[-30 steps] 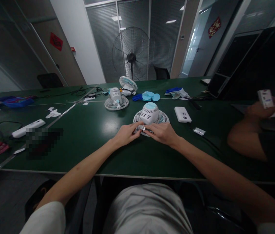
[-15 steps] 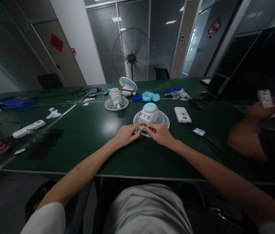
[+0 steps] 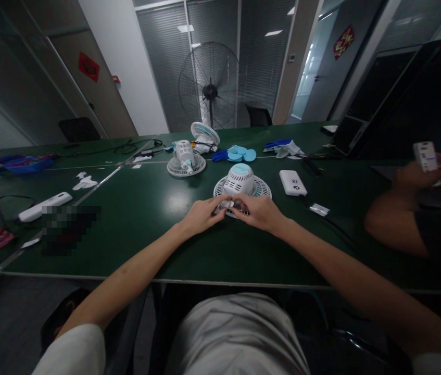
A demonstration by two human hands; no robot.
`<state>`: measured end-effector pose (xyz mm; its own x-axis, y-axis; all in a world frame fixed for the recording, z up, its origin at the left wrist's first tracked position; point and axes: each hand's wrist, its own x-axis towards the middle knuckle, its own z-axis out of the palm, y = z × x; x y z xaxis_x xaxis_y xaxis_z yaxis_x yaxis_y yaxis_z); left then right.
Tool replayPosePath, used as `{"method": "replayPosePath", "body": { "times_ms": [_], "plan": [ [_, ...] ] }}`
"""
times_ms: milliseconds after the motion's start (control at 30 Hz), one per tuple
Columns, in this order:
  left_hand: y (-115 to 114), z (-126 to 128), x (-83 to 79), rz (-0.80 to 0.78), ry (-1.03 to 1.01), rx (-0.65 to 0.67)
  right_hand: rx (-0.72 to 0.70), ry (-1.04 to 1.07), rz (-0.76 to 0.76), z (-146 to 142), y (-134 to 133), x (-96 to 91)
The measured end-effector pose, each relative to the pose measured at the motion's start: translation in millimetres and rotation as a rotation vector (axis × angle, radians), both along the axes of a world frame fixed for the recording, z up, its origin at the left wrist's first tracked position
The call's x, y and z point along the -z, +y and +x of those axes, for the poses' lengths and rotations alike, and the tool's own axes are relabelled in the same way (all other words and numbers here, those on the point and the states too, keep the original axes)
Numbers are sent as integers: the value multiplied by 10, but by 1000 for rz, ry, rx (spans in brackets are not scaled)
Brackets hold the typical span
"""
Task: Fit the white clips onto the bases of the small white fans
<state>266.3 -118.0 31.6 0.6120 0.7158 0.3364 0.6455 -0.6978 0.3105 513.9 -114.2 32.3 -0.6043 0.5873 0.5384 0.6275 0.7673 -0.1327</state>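
A small white fan (image 3: 239,180) lies grille-down on the green table, its motor housing with a light blue cap facing up. At the near rim of its grille, a small whitish part (image 3: 226,204) sits between my fingertips; its exact kind is too small to tell. My left hand (image 3: 203,214) pinches this part from the left side. From the right, my right hand (image 3: 260,212) closes thumb and fingers at the same part, over the grille. My fingers hide part of the near rim.
Behind stand two more small fans, one grille-down (image 3: 186,161) and one tilted (image 3: 205,136). Light blue fan blades (image 3: 240,153) lie nearby. A white power bank (image 3: 292,183) with a cable is to the right. Another person's hand (image 3: 415,177) holds a white object far right.
My right hand's fingers have shifted slightly around the small part, with the thumb lower and apart from the index finger. The fan and my left hand stay in place.
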Motion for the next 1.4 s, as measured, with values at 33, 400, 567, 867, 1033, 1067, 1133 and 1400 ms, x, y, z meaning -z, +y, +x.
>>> {"method": "replayPosePath", "body": {
  "times_ms": [33,400,567,867,1033,1067,1133,1400],
  "plan": [
    [2,0,4,1,1,-2,-29,-41,43,21,12,-6],
    [4,3,15,2,-6,1,-70,-180,283,64,57,34],
    [7,1,23,22,-2,-5,-70,-84,152,43,43,45],
    [13,1,29,31,13,-28,-26,344,-534,-95,-16,-19],
    [14,2,36,30,18,-30,-51,414,-837,-115,10,-33],
    [14,2,37,31,19,-33,-41,391,-792,-110,11,-24],
    [14,2,36,27,20,-37,-2,299,-571,-96,4,-4],
    [-3,9,5,5,8,-8,-43,-97,126,44,18,0]
  ]
}}
